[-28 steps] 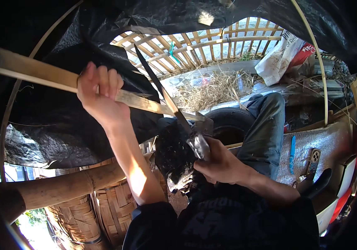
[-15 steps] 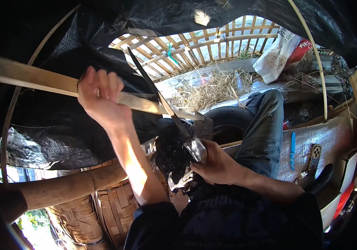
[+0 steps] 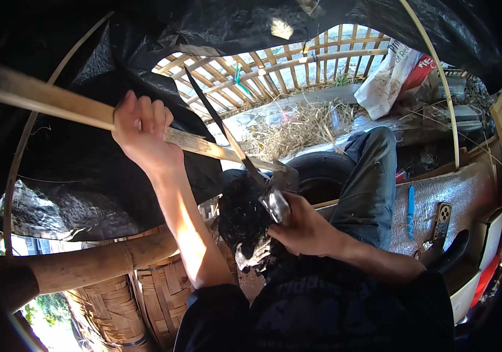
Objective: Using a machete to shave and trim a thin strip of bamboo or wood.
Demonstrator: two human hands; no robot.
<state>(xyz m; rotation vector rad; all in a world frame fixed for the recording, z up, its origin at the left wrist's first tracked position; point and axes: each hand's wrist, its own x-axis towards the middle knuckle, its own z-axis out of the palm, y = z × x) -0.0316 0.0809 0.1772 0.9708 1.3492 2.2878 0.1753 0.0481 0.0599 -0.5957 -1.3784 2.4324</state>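
My left hand (image 3: 147, 134) is closed round a long, flat bamboo strip (image 3: 63, 107), which slants from the upper left down toward the middle. In my right hand (image 3: 302, 226) is the grip of a long-bladed knife (image 3: 209, 108), its shiny silvery end showing above my fingers. The dark blade points up and left and crosses the strip close to its lower right end. Whether the edge bites into the bamboo, I cannot tell. Beneath the knife, a black crumpled covering (image 3: 242, 214) lies by my lap. The strip's lower end is beside a dark, blocky piece (image 3: 287, 178).
A black tyre (image 3: 324, 167) lies ahead, by my bent leg (image 3: 374, 182). Dry straw (image 3: 289, 132) and a slatted bamboo fence (image 3: 289, 61) are beyond. Black plastic sheeting (image 3: 104, 170) hangs at left above a thick bamboo pole (image 3: 87, 268). A phone (image 3: 441, 220) lies at right.
My left hand and the bamboo strip have shifted slightly right, and the strip's far left end is blurred. The knife has moved a little to the right with my right hand.
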